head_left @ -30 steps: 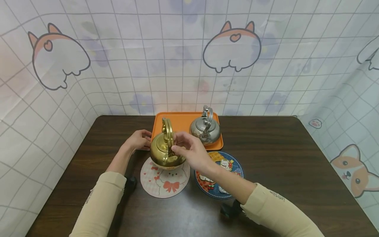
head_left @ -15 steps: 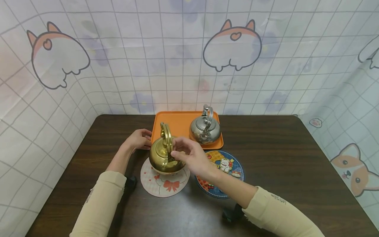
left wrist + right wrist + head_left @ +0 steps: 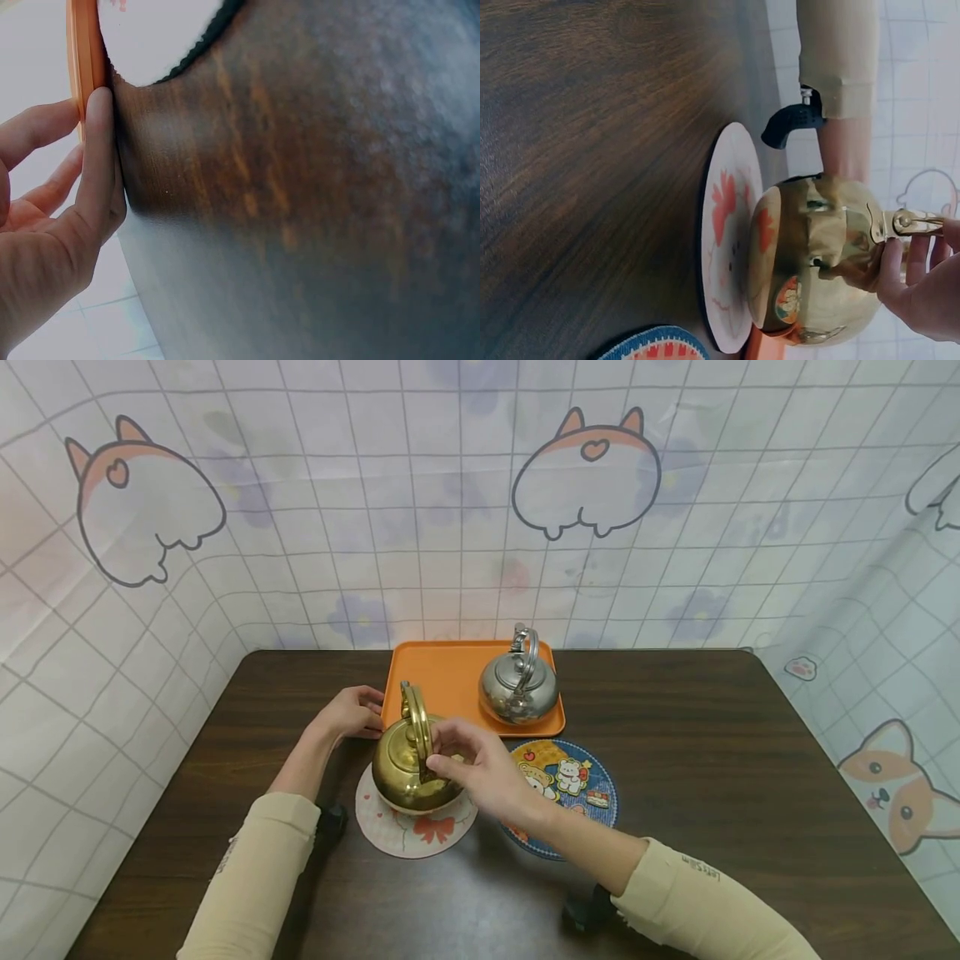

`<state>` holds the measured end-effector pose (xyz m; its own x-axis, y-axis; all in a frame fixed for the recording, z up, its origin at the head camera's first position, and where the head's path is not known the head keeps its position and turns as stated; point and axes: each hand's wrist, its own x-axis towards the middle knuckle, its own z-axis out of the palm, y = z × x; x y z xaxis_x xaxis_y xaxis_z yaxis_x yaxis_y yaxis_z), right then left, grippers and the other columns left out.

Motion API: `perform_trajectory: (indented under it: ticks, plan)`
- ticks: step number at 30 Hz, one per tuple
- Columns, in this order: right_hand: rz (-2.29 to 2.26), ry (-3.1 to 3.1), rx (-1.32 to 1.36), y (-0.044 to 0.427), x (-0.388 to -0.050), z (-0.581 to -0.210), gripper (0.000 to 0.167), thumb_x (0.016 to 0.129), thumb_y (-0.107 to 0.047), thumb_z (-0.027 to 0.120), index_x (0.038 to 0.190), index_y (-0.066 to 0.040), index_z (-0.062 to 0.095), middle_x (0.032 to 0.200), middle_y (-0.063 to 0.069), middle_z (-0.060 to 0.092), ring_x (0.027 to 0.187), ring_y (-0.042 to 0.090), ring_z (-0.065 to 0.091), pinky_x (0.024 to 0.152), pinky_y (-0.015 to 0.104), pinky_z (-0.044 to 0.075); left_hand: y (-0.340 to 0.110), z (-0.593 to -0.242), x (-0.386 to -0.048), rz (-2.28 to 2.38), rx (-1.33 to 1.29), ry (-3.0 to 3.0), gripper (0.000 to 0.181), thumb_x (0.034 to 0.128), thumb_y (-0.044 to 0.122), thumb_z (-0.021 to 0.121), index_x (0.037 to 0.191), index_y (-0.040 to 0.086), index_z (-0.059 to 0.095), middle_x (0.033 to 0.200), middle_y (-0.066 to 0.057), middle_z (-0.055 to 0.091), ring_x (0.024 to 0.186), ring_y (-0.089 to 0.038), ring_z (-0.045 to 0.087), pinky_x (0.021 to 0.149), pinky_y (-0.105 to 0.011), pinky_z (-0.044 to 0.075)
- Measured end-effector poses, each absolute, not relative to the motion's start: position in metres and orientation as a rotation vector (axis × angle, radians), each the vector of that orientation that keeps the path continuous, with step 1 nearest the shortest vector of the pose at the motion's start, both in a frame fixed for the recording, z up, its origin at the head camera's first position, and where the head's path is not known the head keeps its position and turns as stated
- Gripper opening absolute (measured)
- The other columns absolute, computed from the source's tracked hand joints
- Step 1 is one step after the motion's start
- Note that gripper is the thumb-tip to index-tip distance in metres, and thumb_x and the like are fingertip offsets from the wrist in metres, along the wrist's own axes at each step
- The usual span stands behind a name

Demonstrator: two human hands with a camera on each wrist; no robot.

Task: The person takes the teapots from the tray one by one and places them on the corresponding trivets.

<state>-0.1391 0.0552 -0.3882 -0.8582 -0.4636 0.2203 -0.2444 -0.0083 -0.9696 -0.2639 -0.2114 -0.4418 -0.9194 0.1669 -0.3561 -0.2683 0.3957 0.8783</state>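
Note:
My right hand (image 3: 487, 768) grips a gold kettle (image 3: 397, 768) by its raised handle. Beneath the kettle lies a round pink mat with a bow print (image 3: 382, 827); in the right wrist view the kettle's base (image 3: 763, 262) is very close to the mat, and I cannot tell if they fully touch. Thumb and fingers of my left hand (image 3: 348, 714) pinch the left edge of an orange tray (image 3: 431, 672), whose side wall (image 3: 86, 45) shows in the left wrist view. A silver kettle (image 3: 517, 689) stands upright on the tray's right half.
A round blue mat with cartoon bears (image 3: 577, 789) lies right of the pink one, partly under my right forearm. The dark wooden table (image 3: 712, 760) extends to both sides. A white gridded cloth (image 3: 360, 493) with corgi prints hangs behind and at the sides.
My right hand has brought the gold kettle down and slightly left, toward the middle of the pink mat. The left hand, tray and silver kettle stay in place.

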Motion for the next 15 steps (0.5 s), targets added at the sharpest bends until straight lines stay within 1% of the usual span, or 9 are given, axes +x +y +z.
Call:
perform_trajectory:
  ticks: [4, 11, 15]
  plan:
    - [-1.975, 2.075, -0.745, 0.0533, -0.1372, -0.3895, 0.02, 0.097, 0.001, 0.068, 0.117, -0.001, 0.066, 0.105, 0.01, 0.067, 0.103, 0.019, 0.062, 0.097, 0.046, 0.053, -0.2111, -0.4409, -0.2638, 1.541, -0.093, 2.267, 0.06, 0.0906, -0.014, 0.062, 0.146, -0.012, 0.039, 0.119, -0.025, 0.054, 0.079, -0.017, 0.066, 0.077, -0.033, 0.063]
    - [-1.926, 2.103, -0.774, 0.0511, -0.1347, -0.3935, 0.02, 0.098, -0.003, 0.068, 0.118, -0.002, 0.067, 0.106, 0.009, 0.068, 0.104, 0.019, 0.062, 0.097, 0.049, 0.053, -0.2115, -0.4411, -0.263, 1.554, -0.099, 2.265, 0.061, 0.0897, -0.015, 0.063, 0.146, -0.012, 0.04, 0.118, -0.024, 0.053, 0.078, -0.018, 0.066, 0.075, -0.032, 0.063]
    - [-1.926, 2.11, -0.782, 0.0505, -0.1339, -0.3971, 0.019, 0.098, -0.002, 0.068, 0.117, -0.002, 0.067, 0.106, 0.009, 0.068, 0.102, 0.019, 0.063, 0.095, 0.043, 0.055, -0.2118, -0.4429, -0.2635, 1.557, -0.102, 2.264, 0.06, 0.0896, -0.016, 0.063, 0.145, -0.011, 0.041, 0.117, -0.023, 0.053, 0.078, -0.018, 0.066, 0.075, -0.032, 0.063]
